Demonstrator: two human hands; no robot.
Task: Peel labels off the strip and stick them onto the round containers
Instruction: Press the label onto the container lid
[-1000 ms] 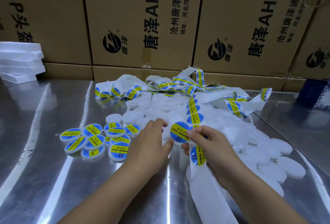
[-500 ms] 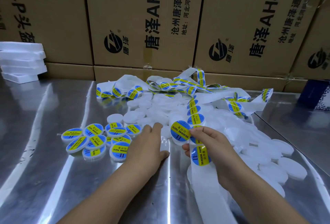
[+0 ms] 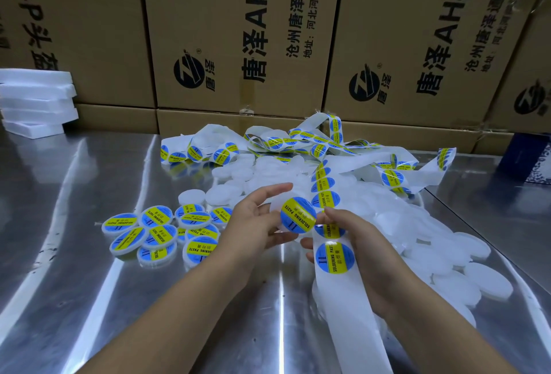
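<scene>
Hands meet just above the steel tabletop (image 3: 89, 299), near its middle. The left hand (image 3: 253, 224) grips a white round container (image 3: 275, 209), thumb below and fingers (image 3: 277, 187) curled over its top edge, face turned toward the camera. A blue and yellow label (image 3: 298, 215) reading SOLDERING PASTE lies against that face; whether it is fully stuck down cannot be told. The right hand (image 3: 357, 242) pinches the label's right edge, and the white strip (image 3: 343, 314) runs across its palm, carrying more labels. Left of the hands sits a cluster of labelled containers (image 3: 158, 230), touching one another. A heap of plain white containers (image 3: 432, 242) spreads to the right and behind, with loops of strip draped over it. Cardboard boxes (image 3: 238, 31) line the back, and white slabs (image 3: 35, 99) are stacked at far left.
</scene>
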